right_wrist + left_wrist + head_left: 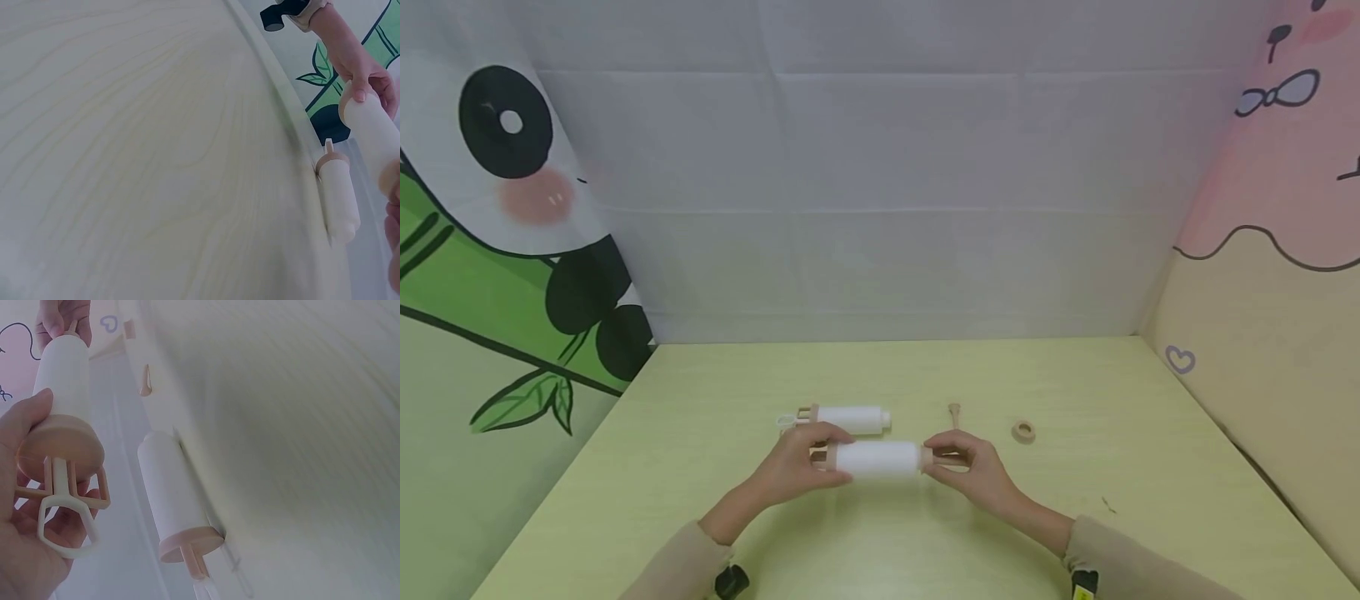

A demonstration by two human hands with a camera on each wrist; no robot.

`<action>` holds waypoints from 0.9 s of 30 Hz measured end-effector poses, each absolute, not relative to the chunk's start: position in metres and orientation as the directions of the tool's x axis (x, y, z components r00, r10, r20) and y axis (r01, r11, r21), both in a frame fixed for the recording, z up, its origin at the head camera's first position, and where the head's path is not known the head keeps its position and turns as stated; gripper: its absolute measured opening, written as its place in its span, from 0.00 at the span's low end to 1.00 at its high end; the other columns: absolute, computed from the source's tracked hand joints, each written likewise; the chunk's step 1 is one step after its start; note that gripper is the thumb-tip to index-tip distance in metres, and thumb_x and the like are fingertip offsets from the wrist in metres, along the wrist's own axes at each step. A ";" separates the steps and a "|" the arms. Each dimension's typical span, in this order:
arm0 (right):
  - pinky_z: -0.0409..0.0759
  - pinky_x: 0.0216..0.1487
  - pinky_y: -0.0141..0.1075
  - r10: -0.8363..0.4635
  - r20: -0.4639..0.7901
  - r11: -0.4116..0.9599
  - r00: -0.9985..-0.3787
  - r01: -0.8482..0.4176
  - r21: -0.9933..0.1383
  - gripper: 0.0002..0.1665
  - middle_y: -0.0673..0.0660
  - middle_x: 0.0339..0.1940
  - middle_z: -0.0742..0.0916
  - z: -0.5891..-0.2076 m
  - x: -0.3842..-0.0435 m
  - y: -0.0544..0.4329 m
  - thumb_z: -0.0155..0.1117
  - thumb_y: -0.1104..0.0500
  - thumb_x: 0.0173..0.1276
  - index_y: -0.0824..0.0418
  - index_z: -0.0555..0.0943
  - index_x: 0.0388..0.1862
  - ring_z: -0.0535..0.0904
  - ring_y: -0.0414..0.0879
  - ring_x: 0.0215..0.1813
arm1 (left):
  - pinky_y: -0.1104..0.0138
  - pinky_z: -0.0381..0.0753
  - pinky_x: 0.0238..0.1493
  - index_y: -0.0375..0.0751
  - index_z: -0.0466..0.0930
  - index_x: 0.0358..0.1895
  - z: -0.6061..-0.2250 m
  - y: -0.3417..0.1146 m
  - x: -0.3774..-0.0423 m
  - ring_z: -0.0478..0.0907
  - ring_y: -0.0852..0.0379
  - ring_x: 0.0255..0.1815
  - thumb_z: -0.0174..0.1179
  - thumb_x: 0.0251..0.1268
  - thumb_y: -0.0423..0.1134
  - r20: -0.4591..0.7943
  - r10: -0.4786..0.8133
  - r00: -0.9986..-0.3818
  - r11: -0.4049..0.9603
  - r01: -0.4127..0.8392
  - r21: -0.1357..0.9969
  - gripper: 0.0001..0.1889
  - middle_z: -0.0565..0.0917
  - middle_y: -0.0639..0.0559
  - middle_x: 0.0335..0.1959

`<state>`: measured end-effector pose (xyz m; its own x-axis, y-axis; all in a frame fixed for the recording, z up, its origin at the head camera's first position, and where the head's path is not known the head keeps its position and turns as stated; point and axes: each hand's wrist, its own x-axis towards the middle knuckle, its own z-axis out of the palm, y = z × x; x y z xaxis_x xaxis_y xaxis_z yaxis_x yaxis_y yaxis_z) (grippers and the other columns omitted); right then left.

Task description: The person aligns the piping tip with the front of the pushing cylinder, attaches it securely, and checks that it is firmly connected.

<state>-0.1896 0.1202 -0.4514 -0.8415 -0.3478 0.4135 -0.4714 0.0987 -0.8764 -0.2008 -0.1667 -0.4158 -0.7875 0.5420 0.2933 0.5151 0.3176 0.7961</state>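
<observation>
Level above the table, a white icing syringe [877, 459] with tan ends is held between both hands. My left hand [797, 462] grips its tan cap [62, 447], from which a white plunger ring [65, 528] sticks out. At the other end, my right hand [973, 473] pinches the tan collar, and a tapered nozzle [73, 326] shows there among the fingers. Just behind lies a second, similar icing syringe [852, 419] on its side, its ring pointing left. In the right wrist view my right hand [394, 240] is mostly cut off at the edge.
Behind the right hand lies a tan nozzle [955, 414], and farther right a small tan ring [1023, 431]. A thin dark mark [1108, 505] shows on the pale wooden table [647, 500]. Printed cloth walls [880, 208] stand at the back and sides.
</observation>
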 end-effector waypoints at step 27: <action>0.80 0.39 0.38 -0.406 0.604 0.029 -0.686 -0.670 -0.742 0.16 0.67 0.40 0.82 -0.439 -0.194 0.119 0.66 0.73 0.51 0.75 0.79 0.41 0.82 0.45 0.41 | 0.68 0.81 0.35 0.34 0.79 0.43 -0.410 -0.171 -0.206 0.78 0.51 0.39 0.71 0.44 0.36 0.219 0.523 -0.823 0.298 0.418 0.858 0.20 0.77 0.39 0.43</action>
<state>-0.1938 0.1193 -0.4388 -0.6865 -0.4056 0.6036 -0.6697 0.0292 -0.7421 -0.2061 -0.1714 -0.4104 -0.8235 0.5234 0.2189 0.4177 0.2983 0.8582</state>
